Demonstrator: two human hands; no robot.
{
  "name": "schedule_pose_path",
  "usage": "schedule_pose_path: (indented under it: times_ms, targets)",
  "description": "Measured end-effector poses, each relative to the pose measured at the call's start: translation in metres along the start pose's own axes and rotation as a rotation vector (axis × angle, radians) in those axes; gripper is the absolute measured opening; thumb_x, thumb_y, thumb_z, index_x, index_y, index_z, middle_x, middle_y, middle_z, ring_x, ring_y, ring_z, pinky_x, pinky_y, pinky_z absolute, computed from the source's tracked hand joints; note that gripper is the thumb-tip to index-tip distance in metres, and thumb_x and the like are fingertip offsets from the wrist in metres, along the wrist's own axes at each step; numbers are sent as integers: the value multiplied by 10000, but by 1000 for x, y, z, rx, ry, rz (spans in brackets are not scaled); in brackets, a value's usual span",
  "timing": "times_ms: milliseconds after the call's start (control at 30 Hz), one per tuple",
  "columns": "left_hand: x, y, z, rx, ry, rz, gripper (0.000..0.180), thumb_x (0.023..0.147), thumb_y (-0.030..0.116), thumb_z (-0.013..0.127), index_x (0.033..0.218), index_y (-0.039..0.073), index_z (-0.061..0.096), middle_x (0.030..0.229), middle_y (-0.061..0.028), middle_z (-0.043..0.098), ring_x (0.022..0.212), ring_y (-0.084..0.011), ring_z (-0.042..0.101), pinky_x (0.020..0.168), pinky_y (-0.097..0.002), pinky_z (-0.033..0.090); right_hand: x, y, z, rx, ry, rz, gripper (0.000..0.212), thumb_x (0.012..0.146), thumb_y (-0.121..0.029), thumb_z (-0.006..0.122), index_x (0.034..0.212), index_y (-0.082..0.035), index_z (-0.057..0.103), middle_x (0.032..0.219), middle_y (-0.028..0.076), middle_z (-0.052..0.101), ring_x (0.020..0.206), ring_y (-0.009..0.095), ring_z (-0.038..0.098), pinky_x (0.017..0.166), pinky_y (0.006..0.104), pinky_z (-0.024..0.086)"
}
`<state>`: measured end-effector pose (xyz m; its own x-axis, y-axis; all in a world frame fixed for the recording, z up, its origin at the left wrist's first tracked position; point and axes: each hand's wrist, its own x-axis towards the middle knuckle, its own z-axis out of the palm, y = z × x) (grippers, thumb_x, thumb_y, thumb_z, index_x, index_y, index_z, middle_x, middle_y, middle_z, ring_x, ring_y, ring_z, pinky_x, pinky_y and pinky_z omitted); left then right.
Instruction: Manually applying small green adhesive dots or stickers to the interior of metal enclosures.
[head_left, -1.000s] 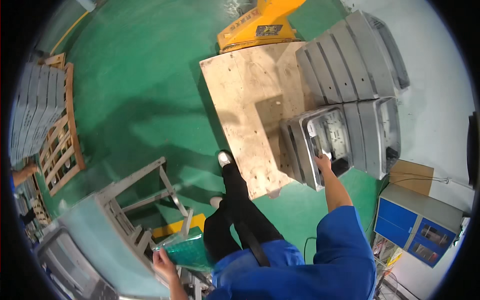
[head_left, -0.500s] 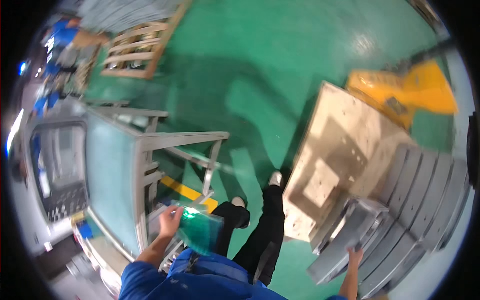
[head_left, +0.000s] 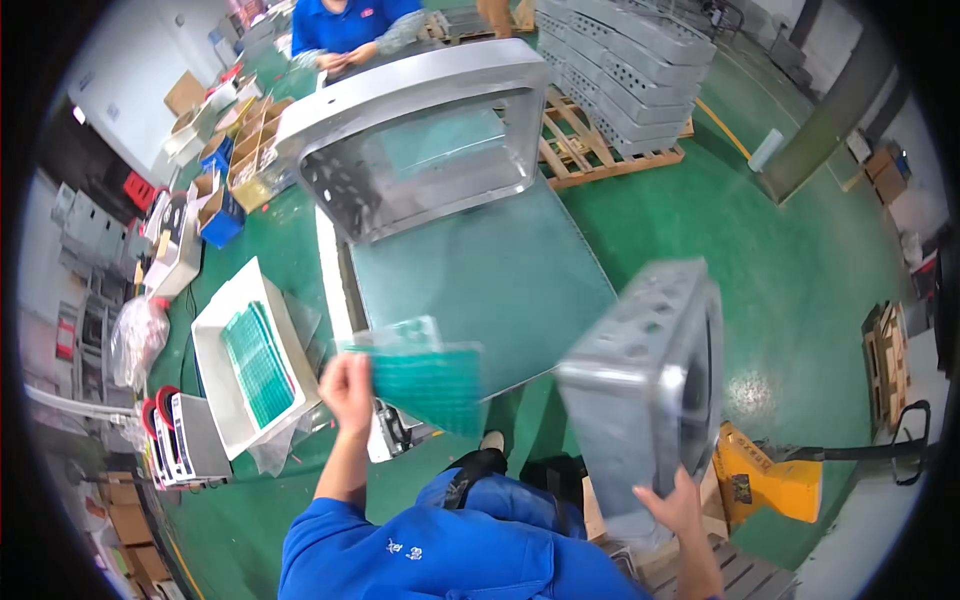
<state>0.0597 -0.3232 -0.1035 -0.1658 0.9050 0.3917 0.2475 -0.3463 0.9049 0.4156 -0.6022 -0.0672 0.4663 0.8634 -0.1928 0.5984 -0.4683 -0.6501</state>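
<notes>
- Sheet [head_left: 425,390], near left: translucent green, faintly lined
- Housing [head_left: 620,420], near right: grey, dotted with round holes
- Tabletop [head_left: 480,280]: muted grey-green
- Bin [head_left: 222,395], left: white
- Pallet jack [head_left: 775,482], right: yellow

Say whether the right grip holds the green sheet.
No, the left grip holds the green sheet; the right grip holds a grey housing.

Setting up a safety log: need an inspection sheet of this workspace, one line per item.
Surface: green-topped table, bearing a grey housing at its far end.
Things in hand: green sheet; held housing, grey, partly blurred.
Hands: left hand grips the sheet; right hand grips the housing's near end.
Clutter: white bin of green sheets, blue box.
Cables: thin dark line left of the bin, possibly one; cannot confirm.
Surroundings: co-worker, housings stacked on a pallet.
</notes>
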Motion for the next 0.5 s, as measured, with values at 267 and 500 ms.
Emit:
schedule_pose_path:
  times_ms: [267, 500]
  targets:
    - [37, 60, -101, -270, 581, 79, 189, 874, 162, 460, 726, 47, 490, 679, 22, 493, 602, -49, 450, 549, -187, 390, 133, -130, 78, -356, -404, -856, 322, 617, -185, 667, 850, -46, 495, 766, 121, 567, 698, 292, 561, 554, 370, 448]
    - [33, 41, -32, -46, 314, -190, 140, 839, 122, 522, 727, 37, 525, 653, 50, 473, 590, -22, 398, 526, -164, 315, 165, -139, 147, -441, -625, -1095, 307, 615, -141, 640, 877, -40, 516, 750, 102, 553, 713, 273, 550, 586, 365, 458]
